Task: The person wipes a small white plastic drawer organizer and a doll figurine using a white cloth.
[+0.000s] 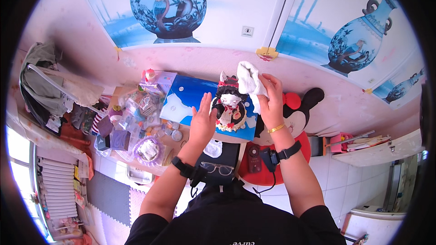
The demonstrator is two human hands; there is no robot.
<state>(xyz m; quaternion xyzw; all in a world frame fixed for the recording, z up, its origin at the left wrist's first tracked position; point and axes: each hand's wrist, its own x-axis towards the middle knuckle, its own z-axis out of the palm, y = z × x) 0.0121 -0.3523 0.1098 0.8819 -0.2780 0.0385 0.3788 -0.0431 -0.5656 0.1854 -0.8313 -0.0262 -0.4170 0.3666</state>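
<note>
A doll figurine [230, 109] with a pale face, dark hair, red headband and a black, white and red ruffled outfit sits on a blue-and-white box or board [184, 90]. My right hand [271, 100] grips a crumpled white cloth [250, 78] at the upper right of the doll, close to its headband. On the other side, my left hand [203, 122] is stretched flat with fingers extended, and nothing is held in it. Its fingertips lie right beside the doll; whether they touch it cannot be told.
Clear bags, small boxes and trinkets [146, 105] crowd the table's left, near a lilac-frilled round item [148, 150]. Eyeglasses [218, 168] lie on a black surface nearest me. A red cartoon-character seat [296, 122] with a phone-like device [253, 159] stands right. Clothes [51, 85] hang far left.
</note>
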